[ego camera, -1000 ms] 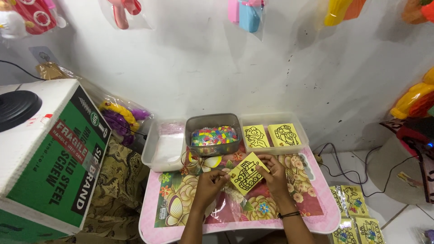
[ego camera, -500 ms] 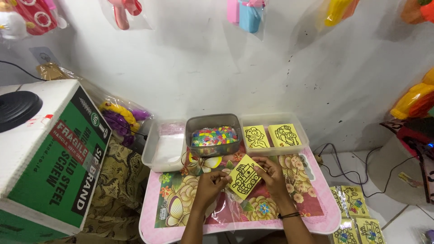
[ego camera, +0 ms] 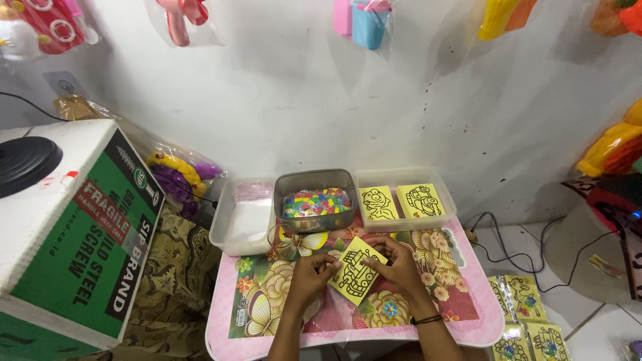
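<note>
The yellow card [ego camera: 356, 271] seems thin, light and a little bendable, so holding it by the edges is best. It is square, with a black line drawing, and it is tilted just above the flowered counter [ego camera: 267, 301]. The left hand [ego camera: 311, 274] and right hand [ego camera: 400, 266] have their fingers pinched on its opposite edges, near the tray of coloured pieces [ego camera: 315, 200].

A big green-and-white cardboard box [ego camera: 73, 227] stands at the left, a black disc [ego camera: 25, 164] on top. Behind it lies a clear bag of purple and yellow toys [ego camera: 180, 177]. Packaged toys (pink, blue, yellow) [ego camera: 364, 20] hang on the far white wall [ego camera: 281, 100]. Black cables [ego camera: 528, 257] trail across the floor at right.
</note>
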